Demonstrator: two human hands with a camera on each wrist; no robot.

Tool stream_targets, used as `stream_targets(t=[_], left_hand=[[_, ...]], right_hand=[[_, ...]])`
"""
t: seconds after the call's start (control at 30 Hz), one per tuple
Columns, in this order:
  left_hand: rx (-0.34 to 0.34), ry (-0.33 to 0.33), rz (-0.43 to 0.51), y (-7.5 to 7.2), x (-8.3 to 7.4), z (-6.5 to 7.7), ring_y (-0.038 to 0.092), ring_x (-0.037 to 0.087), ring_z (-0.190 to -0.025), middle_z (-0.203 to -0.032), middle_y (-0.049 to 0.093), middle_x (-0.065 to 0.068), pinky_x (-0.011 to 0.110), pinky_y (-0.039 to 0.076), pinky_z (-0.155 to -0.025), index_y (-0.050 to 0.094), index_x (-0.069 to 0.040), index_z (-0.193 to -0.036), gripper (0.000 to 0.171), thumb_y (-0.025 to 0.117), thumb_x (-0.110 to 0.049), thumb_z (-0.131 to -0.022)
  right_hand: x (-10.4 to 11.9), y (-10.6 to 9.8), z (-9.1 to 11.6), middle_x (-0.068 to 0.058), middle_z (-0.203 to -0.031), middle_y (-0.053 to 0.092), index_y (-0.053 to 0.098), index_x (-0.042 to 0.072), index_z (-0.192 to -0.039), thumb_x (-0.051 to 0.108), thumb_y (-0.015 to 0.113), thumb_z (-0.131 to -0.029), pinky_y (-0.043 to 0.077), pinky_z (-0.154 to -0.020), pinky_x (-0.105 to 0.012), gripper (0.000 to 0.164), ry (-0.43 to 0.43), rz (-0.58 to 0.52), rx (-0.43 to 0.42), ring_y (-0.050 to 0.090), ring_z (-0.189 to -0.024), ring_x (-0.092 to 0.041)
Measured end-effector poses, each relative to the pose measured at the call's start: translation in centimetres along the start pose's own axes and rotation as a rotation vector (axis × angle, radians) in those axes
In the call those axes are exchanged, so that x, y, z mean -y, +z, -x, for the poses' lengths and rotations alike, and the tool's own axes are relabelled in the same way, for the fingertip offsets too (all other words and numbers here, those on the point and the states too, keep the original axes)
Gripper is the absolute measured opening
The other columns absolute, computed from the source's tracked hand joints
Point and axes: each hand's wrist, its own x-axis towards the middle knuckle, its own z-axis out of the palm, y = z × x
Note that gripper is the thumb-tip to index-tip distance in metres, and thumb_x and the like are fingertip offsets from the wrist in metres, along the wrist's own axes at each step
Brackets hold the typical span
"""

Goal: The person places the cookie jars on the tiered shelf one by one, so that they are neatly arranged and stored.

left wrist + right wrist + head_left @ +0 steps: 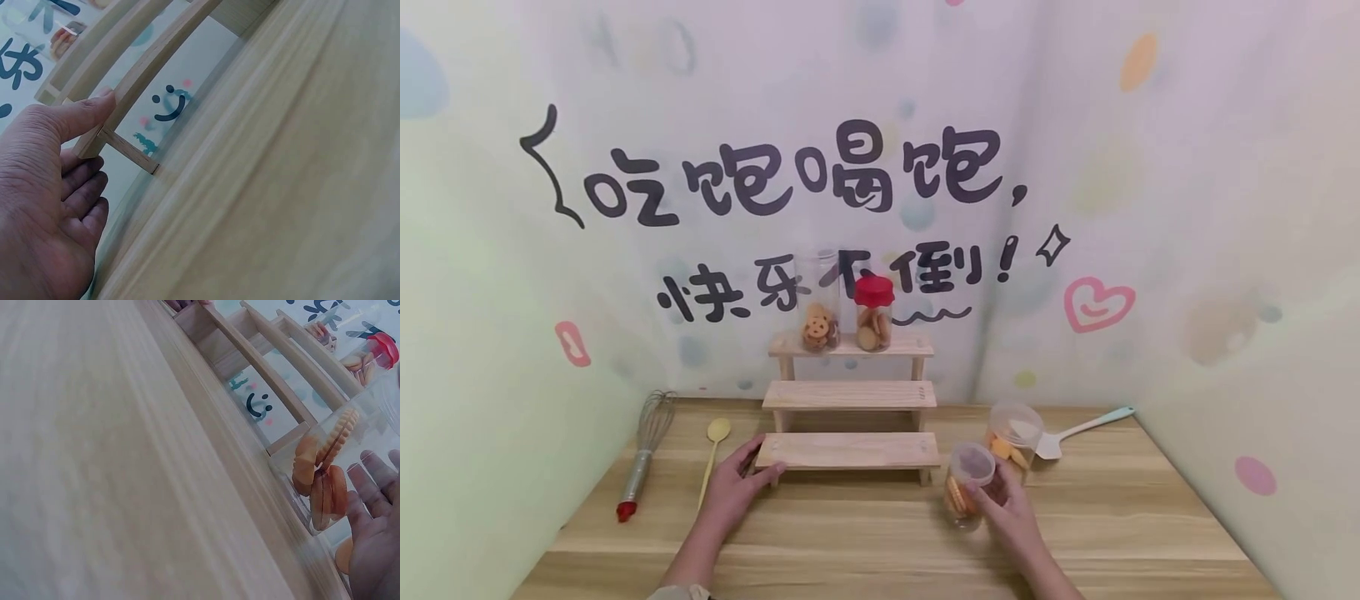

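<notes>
My left hand [735, 492] grips the left end of a three-step wooden display rack [848, 451]. In the left wrist view its thumb lies on top of the lowest step, with the fingers curled below. My right hand [1009, 508] holds a clear jar [962, 497] of sandwich cookies [320, 499], upright or nearly so, to the right of the rack. Whether the jar's base touches the table cannot be told. Just behind it stands a wider clear jar [1021, 423] with orange-yellow pieces inside, partly hidden by the hand.
On the top step stand a tall clear jar [818, 312] of chip cookies and a red-lidded cookie jar [874, 317]. A whisk [646, 454] and a yellow spoon [718, 432] lie left on the wooden table [865, 550]. A white spatula [1051, 446] lies at right, before a printed curtain.
</notes>
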Motion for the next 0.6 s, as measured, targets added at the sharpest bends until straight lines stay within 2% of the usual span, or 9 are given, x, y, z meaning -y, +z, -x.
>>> stream_targets(t=[0.13, 0.27, 0.37, 0.6], left_hand=[[0.001, -0.003, 0.004, -0.01, -0.07, 0.05, 0.032, 0.032, -0.144, -0.155, 0.035, 0.017, 0.045, 0.029, -0.119, 0.041, -0.011, -0.147, 0.089, 0.079, -0.048, -0.075], [-0.002, -0.007, 0.001, -0.19, -0.13, 0.17, 0.032, 0.032, -0.144, -0.155, 0.035, 0.017, 0.044, 0.029, -0.119, 0.041, -0.01, -0.147, 0.089, 0.079, -0.047, -0.075], [-0.004, -0.002, 0.004, -0.22, -0.15, 0.19, 0.033, 0.031, -0.144, -0.155, 0.036, 0.016, 0.043, 0.029, -0.119, 0.041, -0.01, -0.146, 0.089, 0.079, -0.048, -0.075], [-0.007, 0.005, 0.007, -0.05, -0.02, 0.1, 0.033, 0.031, -0.144, -0.154, 0.036, 0.016, 0.045, 0.03, -0.119, 0.042, -0.011, -0.146, 0.089, 0.079, -0.049, -0.075]], right_hand=[[-0.01, 0.13, 0.07, -0.021, -0.132, 0.057, 0.044, 0.006, -0.137, 0.005, 0.069, -0.088, 0.049, -0.094, -0.01, 0.056, -0.008, -0.024, 0.002, 0.061, -0.113, -0.005], [0.15, 0.27, 0.07, -0.022, -0.131, 0.057, 0.044, 0.006, -0.138, 0.002, 0.07, -0.086, 0.05, -0.092, -0.012, 0.058, -0.054, -0.034, -0.002, 0.062, -0.11, -0.011], [0.36, 0.23, 0.05, -0.02, -0.129, 0.059, 0.044, 0.005, -0.137, 0.003, 0.072, -0.084, 0.051, -0.09, -0.013, 0.06, -0.075, -0.018, -0.025, 0.063, -0.107, -0.009], [0.8, 0.0, 0.21, -0.002, -0.116, 0.066, 0.05, 0.006, -0.134, 0.003, 0.076, -0.08, 0.055, -0.084, -0.014, 0.06, -0.085, 0.015, -0.145, 0.064, -0.1, -0.002]])
